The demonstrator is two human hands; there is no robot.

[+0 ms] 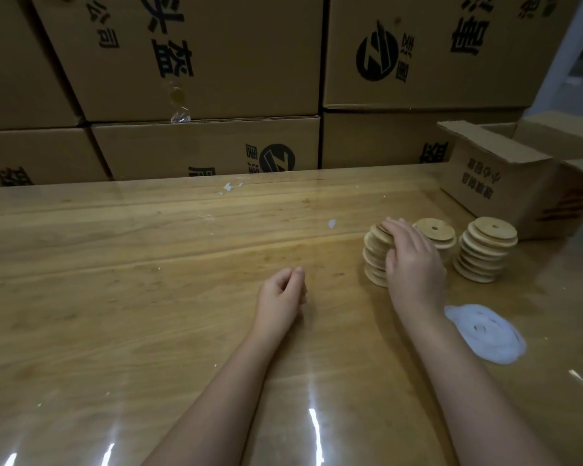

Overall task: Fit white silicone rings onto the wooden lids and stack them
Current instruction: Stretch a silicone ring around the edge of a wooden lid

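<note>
Three lid stacks (488,250) built, ring pile (485,334) waits near right; my right hand (414,264) grips leftmost stack (374,260), left hand (280,294) loosely curled, empty.

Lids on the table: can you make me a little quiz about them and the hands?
1. True or false: the left hand grips something.
2. How many lid stacks stand on the table?
3. The right hand grips: A) nothing, B) the left stack, C) the table edge.
Key: 1 false; 2 three; 3 B.
</note>
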